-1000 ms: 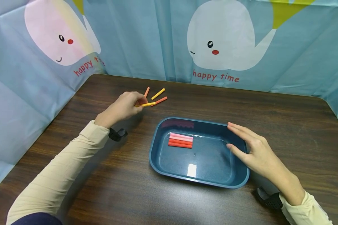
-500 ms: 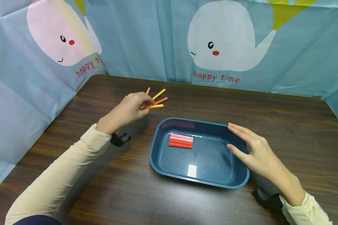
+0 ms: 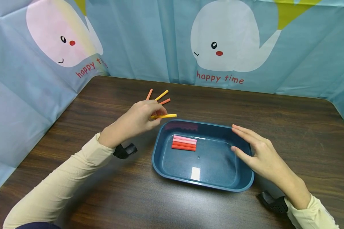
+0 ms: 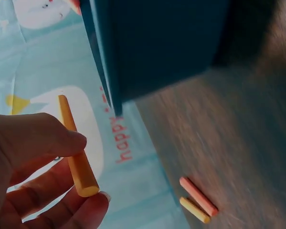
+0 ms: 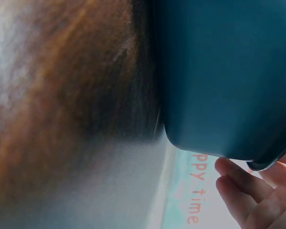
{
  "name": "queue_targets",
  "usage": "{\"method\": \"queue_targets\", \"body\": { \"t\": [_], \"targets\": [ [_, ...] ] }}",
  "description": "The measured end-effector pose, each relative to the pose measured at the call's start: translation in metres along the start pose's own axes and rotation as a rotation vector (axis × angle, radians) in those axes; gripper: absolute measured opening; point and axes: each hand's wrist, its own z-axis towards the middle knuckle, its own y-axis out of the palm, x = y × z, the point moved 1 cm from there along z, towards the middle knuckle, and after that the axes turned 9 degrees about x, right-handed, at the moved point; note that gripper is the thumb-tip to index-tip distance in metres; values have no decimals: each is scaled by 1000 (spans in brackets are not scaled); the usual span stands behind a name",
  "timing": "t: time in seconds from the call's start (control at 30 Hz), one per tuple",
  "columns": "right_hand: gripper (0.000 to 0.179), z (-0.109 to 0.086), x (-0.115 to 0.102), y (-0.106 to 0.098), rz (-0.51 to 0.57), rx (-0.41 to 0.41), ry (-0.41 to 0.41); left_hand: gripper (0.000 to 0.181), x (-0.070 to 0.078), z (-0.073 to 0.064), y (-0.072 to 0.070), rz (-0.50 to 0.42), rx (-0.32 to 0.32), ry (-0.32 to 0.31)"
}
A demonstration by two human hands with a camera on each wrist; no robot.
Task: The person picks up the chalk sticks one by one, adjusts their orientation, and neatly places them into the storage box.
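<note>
My left hand (image 3: 144, 116) pinches a yellow chalk stick (image 3: 169, 115) between thumb and fingers, just beyond the back left corner of a dark blue plastic tray (image 3: 202, 185). In the left wrist view the same chalk (image 4: 80, 167) shows as a plain cylinder, with the thumb across its middle. Pink chalk sticks (image 3: 184, 140) and red chalk sticks (image 3: 183, 146) lie side by side inside the tray, towards its left. At the tray's right end is my right hand (image 3: 258, 152), fingers extended along the rim, thumb over the inside. The right wrist view has its fingertips beside the tray's outer wall.
Behind my left hand, two orange chalk sticks (image 3: 149, 93) and another yellow chalk stick (image 3: 161, 95) lie spread on the dark wooden table (image 3: 289, 121). A light blue curtain (image 3: 140, 38) printed with whales hangs along the table's back edge.
My left hand has carried the yellow chalk right and nearer, away from the loose sticks to the tray's back left corner. My right hand and the tray have stayed in place.
</note>
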Motion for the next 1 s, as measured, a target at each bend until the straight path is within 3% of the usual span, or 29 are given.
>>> {"method": "queue_targets", "body": {
  "t": [0.43,1.0],
  "targets": [
    [66,1,-1,0,10,1,5,20,25,-5,10,-54,-48,90],
    [66,0,1,1,-1,0,7,19,39,-8,40,-118,-222,79]
  ]
}}
